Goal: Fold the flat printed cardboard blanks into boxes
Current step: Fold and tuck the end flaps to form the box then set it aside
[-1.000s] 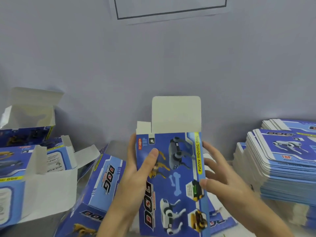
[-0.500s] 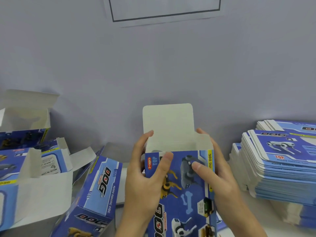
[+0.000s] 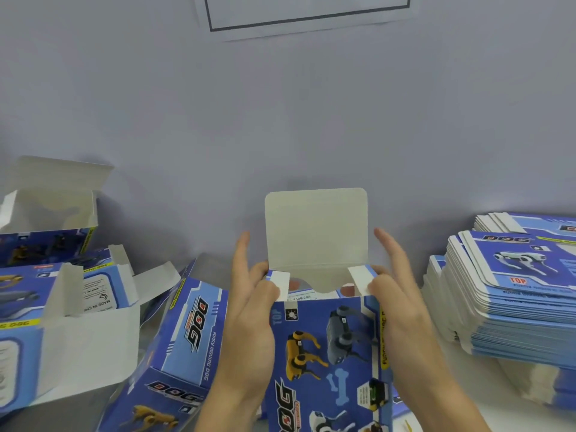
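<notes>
Figure: head view at the tuck stage of one carton. Largest in frame, the plain grey wall (image 3: 311, 104) carries a white sheet with a black border (image 3: 307, 14); below it the tabletop (image 3: 93, 406) holds, at right, a tall stack of flat blue printed cardboard blanks (image 3: 511, 294) and, at left, several erected blue dog-print boxes with open white flaps (image 3: 62, 291), one of them lying on its side near centre. In the middle I hold the blue printed carton with dog and bone artwork (image 3: 327, 353), upright between my hands, its white rounded lid flap (image 3: 316, 229) standing straight up. My left hand (image 3: 252, 310) grips the carton's left edge, thumb on the small white left dust flap (image 3: 280, 283); my right hand (image 3: 402, 307) grips the right edge, thumb on the small white right dust flap (image 3: 360, 280); the upper fingers of both hands are extended beside the lid. A second ago the blank was still flat; half a second ago it had been squared into a tube; now both dust flaps are bent inward over the opening. I judge the next step to be folding the lid down and tucking it in.
</notes>
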A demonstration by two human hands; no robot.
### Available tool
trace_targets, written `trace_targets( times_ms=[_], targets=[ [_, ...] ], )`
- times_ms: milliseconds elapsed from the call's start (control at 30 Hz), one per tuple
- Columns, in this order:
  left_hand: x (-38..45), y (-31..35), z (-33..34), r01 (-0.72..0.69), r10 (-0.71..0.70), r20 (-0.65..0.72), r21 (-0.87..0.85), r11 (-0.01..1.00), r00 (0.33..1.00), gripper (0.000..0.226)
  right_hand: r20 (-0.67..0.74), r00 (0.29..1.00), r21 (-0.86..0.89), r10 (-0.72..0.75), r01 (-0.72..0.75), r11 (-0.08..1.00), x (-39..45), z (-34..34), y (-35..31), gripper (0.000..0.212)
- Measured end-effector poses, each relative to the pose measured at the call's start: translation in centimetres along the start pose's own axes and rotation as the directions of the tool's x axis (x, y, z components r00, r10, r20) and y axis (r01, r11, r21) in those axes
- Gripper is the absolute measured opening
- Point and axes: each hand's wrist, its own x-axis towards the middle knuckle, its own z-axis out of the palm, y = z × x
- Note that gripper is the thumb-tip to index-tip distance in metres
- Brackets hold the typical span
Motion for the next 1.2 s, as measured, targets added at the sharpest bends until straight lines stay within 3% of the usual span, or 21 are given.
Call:
trace_targets(
  times_ms=[67,133,167,300,433,533,667,767,900,1000,1067,1200],
  targets=[
    [0.0,-0.1,0.2,-0.063,0.063,-0.002,0.074,0.995,0.998,0.040,0.022,0.999,-0.009,-0.023,0.023,1.000,0.2,-0.1,0.1,0.046],
    [-0.2,-0.2,0.1,-0.129,0.136,-0.064,0.110,0.986,0.989,0.022,-0.014,0.998,-0.001,-0.062,0.062,0.998,0.3,-0.1,0.0,0.023],
    [-0.3,-0.5,0.0,-0.146,0.156,-0.099,0.097,0.985,0.983,0.025,-0.051,0.996,0.033,-0.071,0.073,0.997,0.2,-0.1,0.1,0.016],
    [-0.5,-0.5,-0.1,-0.148,0.166,-0.156,0.125,0.981,0.974,0.033,-0.096,0.992,0.142,-0.077,0.090,0.986,-0.5,-0.2,0.5,0.041],
    [-0.3,-0.3,0.3,-0.141,0.159,-0.081,0.197,0.970,0.984,0.040,0.022,0.994,-0.098,-0.104,0.106,0.990,-0.3,-0.6,0.2,0.016],
    [-0.5,0.3,0.5,-0.054,0.054,0.004,0.119,0.991,0.999,0.056,0.111,0.987,-0.204,-0.115,0.136,0.970,-0.6,-0.9,0.3,0.038],
    [-0.5,0.9,0.3,-0.143,0.143,0.022,0.280,0.949,0.990,0.041,0.113,0.985,-0.160,-0.128,0.145,0.976,-0.7,-0.9,0.0,0.043],
    [-0.7,1.1,0.5,-0.260,0.244,0.091,0.376,0.889,0.966,0.048,0.068,0.982,-0.096,-0.177,0.183,0.978,-0.5,-0.8,-0.1,0.030],
    [-0.9,0.4,0.7,-0.220,0.212,0.058,0.295,0.930,0.976,0.052,0.077,0.980,-0.109,-0.186,0.193,0.975,-0.6,-1.3,0.2,0.026],
    [-0.9,0.2,0.3,-0.241,0.233,0.064,0.335,0.911,0.970,0.028,0.130,0.982,-0.065,-0.136,0.145,0.987,-0.8,-1.4,0.2,0.041],
    [-0.9,0.4,-0.1,-0.236,0.219,0.087,0.326,0.915,0.972,0.024,0.120,0.986,-0.085,-0.117,0.128,0.988,-0.7,-1.3,0.3,0.051],
    [-1.0,0.6,-0.4,-0.225,0.206,0.090,0.326,0.918,0.974,0.022,0.098,0.989,-0.033,-0.111,0.115,0.993,-0.5,-1.1,0.2,0.030]
  ],
)
